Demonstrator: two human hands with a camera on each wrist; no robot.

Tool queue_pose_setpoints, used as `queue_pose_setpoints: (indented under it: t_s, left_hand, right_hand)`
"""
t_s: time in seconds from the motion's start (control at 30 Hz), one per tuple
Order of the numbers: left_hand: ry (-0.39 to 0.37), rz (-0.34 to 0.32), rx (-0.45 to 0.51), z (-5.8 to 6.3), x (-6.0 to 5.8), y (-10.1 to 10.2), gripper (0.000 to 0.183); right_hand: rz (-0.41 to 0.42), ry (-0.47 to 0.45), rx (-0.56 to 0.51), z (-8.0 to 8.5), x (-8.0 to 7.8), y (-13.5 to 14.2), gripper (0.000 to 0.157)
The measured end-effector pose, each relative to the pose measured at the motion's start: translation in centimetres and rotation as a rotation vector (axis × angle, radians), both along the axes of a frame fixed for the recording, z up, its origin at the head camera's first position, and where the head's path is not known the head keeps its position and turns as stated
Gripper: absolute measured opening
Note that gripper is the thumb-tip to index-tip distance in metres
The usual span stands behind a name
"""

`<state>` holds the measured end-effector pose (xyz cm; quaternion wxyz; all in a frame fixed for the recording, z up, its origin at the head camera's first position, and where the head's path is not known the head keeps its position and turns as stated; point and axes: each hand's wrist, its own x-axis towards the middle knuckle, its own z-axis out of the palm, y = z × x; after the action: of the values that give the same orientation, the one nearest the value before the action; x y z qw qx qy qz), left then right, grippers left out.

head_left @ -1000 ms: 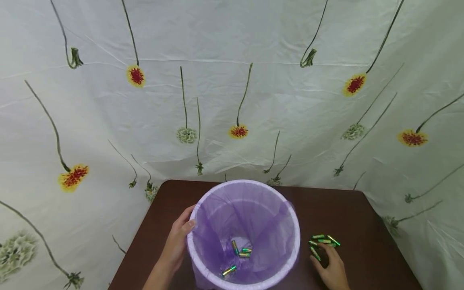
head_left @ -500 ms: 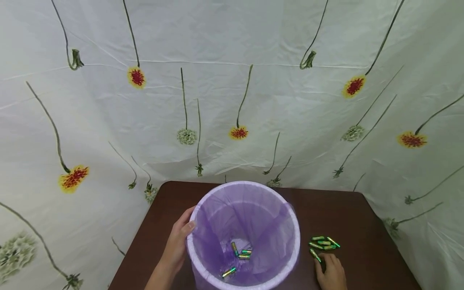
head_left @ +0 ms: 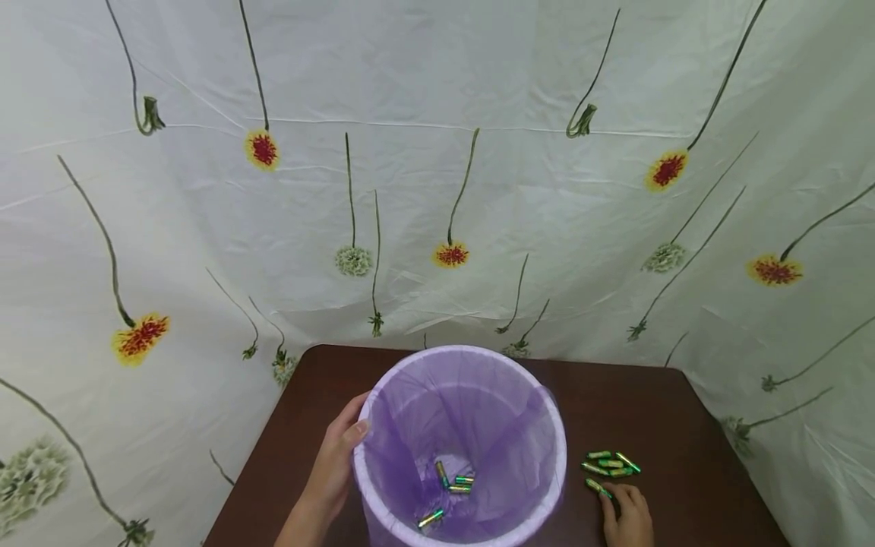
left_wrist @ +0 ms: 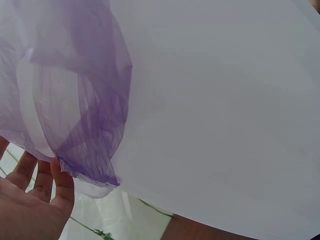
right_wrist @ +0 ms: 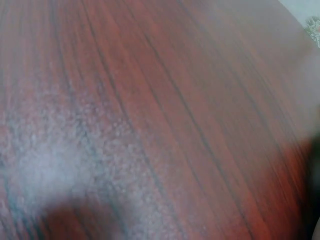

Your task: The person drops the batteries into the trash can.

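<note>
A white waste bin (head_left: 459, 355) lined with a thin purple bag (head_left: 502, 448) stands on the table in the head view. My left hand (head_left: 335, 456) grips its left rim, thumb over the top and fingers outside. In the left wrist view, those fingers (left_wrist: 40, 180) lie against the bag's overhanging edge. Several green and gold batteries (head_left: 440, 474) lie at the bottom of the bin. To the right of it, my right hand (head_left: 629, 515) pinches the near end of a battery (head_left: 596, 486) between thumb and finger. Just beyond sits a small group of similar batteries (head_left: 607, 465).
The dark brown wooden table (head_left: 683, 441) reaches back to a white flower-printed cloth (head_left: 410, 190), which hangs behind it and along both sides. Only blurred wood grain (right_wrist: 165, 110) and dark shapes at the edges show in the right wrist view.
My right hand has drawn back from the battery group toward the nearest battery, and its fingertips now meet that one's end. The left hand keeps its hold on the bin.
</note>
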<state>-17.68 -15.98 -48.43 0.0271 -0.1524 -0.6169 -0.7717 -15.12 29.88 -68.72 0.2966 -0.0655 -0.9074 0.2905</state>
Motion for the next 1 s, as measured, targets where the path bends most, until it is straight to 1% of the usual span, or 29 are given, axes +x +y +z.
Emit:
queue_pose_setpoints:
  t_s: [0.17, 0.27, 0.37, 0.5, 0.7, 0.87, 0.9, 1.0]
  left_hand:
    - [-0.001, -0.002, -0.002, -0.1, 0.0, 0.0, 0.044]
    - [-0.004, 0.002, -0.003, -0.1, 0.0, 0.1, 0.044]
    - [0.000, 0.006, -0.001, 0.0, 0.0, 0.1, 0.045]
    - [0.005, 0.011, -0.001, 0.0, 0.0, 0.0, 0.045]
    - [0.010, 0.009, -0.005, -0.1, 0.0, 0.0, 0.045]
    - [0.013, 0.006, -0.005, -0.1, 0.0, 0.0, 0.044]
    - [0.013, 0.005, -0.004, -0.1, 0.0, 0.0, 0.044]
    - [0.015, 0.003, 0.002, -0.1, 0.0, 0.0, 0.045]
  right_hand:
    - [0.030, 0.031, -0.013, 0.3, 0.1, 0.4, 0.021]
    - [0.048, 0.028, -0.016, 0.7, 0.2, 0.6, 0.022]
    - [0.087, 0.016, -0.014, 1.3, 0.2, 0.8, 0.022]
    - [0.137, 0.003, -0.006, 2.5, 0.0, 0.9, 0.021]
    - [0.177, 0.042, -0.002, 4.5, -0.4, 0.9, 0.021]
    - [0.225, 0.040, -0.002, 5.9, -0.9, 1.0, 0.022]
    - [0.232, 0.045, -0.001, 6.2, -1.0, 1.0, 0.023]
    - [0.258, 0.101, -0.004, 7.0, -1.5, 0.7, 0.025]
